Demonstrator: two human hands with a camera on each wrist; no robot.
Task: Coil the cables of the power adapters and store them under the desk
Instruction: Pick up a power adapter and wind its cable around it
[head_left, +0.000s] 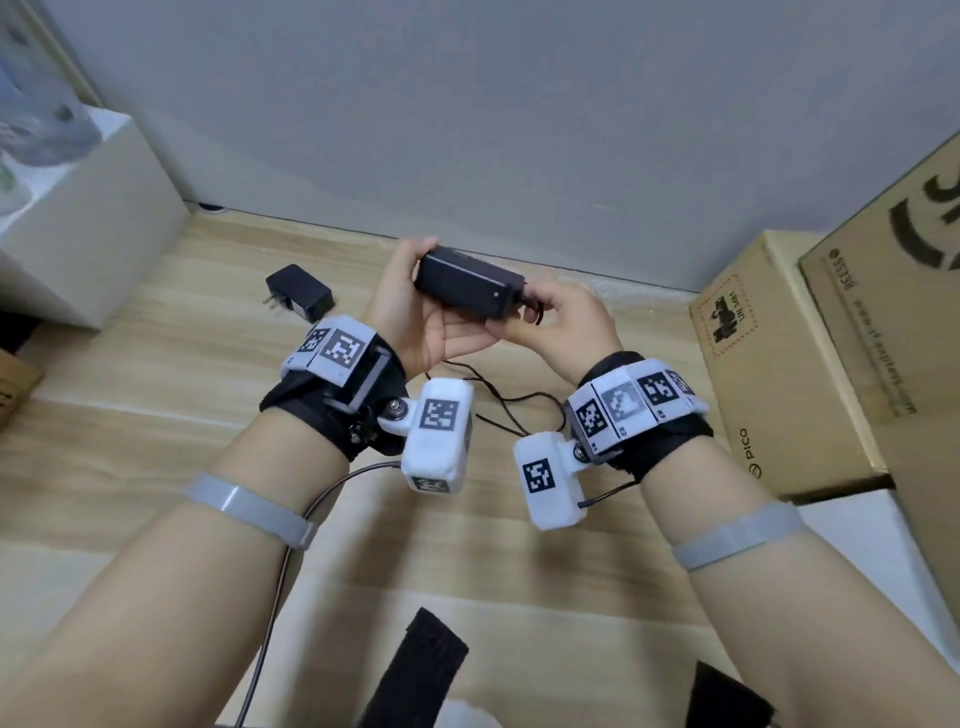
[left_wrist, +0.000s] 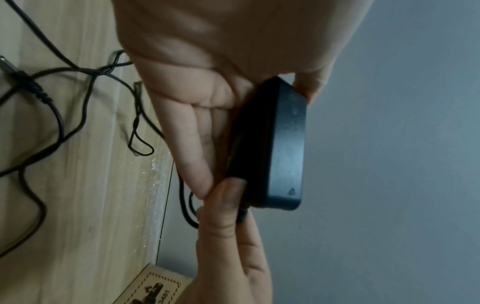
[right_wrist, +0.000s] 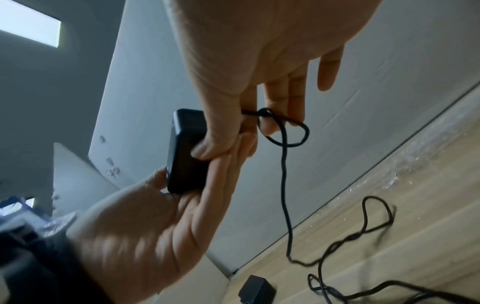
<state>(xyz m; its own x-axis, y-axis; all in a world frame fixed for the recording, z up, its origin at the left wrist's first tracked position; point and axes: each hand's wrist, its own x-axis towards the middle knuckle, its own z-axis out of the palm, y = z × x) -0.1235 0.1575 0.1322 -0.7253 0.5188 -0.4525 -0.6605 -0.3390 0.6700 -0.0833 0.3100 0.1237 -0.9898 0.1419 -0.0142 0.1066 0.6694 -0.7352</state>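
Centrally, wooden floor (head_left: 156, 415), cardboard boxes (head_left: 779, 364) at three o'clock, left hand (head_left: 415, 317) cradling black power adapter (head_left: 467, 288) aloft, right hand (head_left: 561, 325) pinching its cable (right_wrist: 284, 185) at the adapter's end, slack trailing floorward, second adapter (head_left: 298, 299) at ten o'clock.

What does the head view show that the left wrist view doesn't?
Only the head view shows the second adapter lying on the floor, the white box and both wrist bands. Only the left wrist view shows the tangled cable spread across the floor. Both show the left hand and right hand holding the black adapter.
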